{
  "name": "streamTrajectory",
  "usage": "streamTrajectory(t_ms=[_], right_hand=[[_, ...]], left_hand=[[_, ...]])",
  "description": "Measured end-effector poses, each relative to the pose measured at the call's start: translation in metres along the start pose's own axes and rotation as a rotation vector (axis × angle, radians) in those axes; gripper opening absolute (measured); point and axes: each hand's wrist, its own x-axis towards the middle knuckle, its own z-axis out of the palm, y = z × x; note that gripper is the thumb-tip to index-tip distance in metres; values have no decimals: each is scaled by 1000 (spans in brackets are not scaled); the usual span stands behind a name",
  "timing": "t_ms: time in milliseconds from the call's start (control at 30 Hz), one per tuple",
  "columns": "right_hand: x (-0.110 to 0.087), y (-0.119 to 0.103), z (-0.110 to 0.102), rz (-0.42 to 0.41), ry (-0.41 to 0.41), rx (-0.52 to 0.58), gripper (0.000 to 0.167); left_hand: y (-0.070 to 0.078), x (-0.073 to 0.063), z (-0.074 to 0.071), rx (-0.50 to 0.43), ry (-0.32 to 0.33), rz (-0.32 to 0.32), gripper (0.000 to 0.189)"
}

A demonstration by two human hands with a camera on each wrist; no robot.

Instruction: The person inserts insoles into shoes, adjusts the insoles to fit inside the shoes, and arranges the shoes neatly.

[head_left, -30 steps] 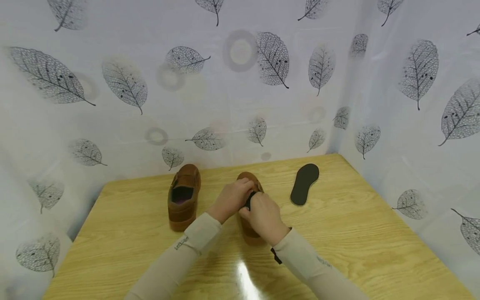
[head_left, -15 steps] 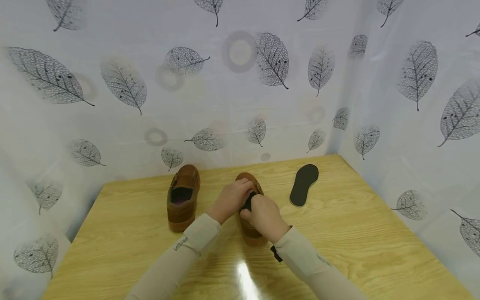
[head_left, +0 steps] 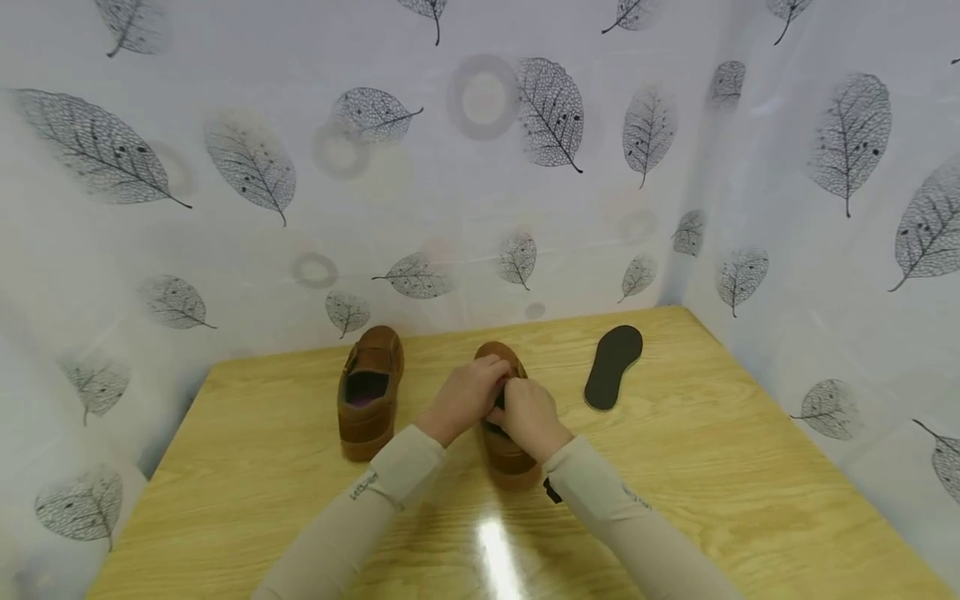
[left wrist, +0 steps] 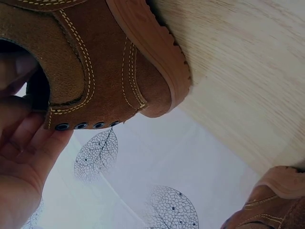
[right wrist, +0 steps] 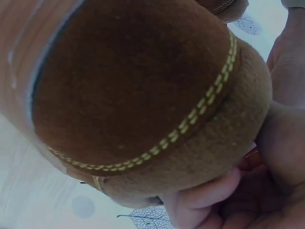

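Observation:
A brown moccasin-style shoe [head_left: 510, 458] with yellow stitching stands mid-table, toe toward the back. My left hand [head_left: 468, 398] grips its upper at the front of the opening; in the left wrist view its fingers [left wrist: 35, 138] lie by the row of eyelets. My right hand [head_left: 527, 417] has curled fingers at the opening, on a dark flat piece [head_left: 499, 401] that goes down into the shoe; whether it is an insole or the lining I cannot tell. In the right wrist view the heel [right wrist: 143, 86] hides part of this hand.
A matching brown shoe [head_left: 369, 425] stands at the left, its dark lining showing. A black insole [head_left: 612, 368] lies flat at the back right of the wooden table [head_left: 675, 467]. Leaf-printed white sheets [head_left: 450, 192] hang behind and beside the table.
My right hand has moved slightly forward and in toward the shoe. Less of the dark piece shows, and more of the opening near the heel is visible. The left hand keeps its place.

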Motion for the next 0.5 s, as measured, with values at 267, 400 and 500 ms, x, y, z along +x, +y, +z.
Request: streamTrajectory(t_ms=[267,400,500], right_hand=[[-3,1,-1,25,-61,-21,25],[-4,-1,-3,55,-105,-63,26],[-4,-4,-3,80,-157,-129,28]], left_hand=[[2,0,-3,-14,5,-12,10],[2,0,-3,0,-4,-7,10],[2,-1,-3,13,-12,-6,10]])
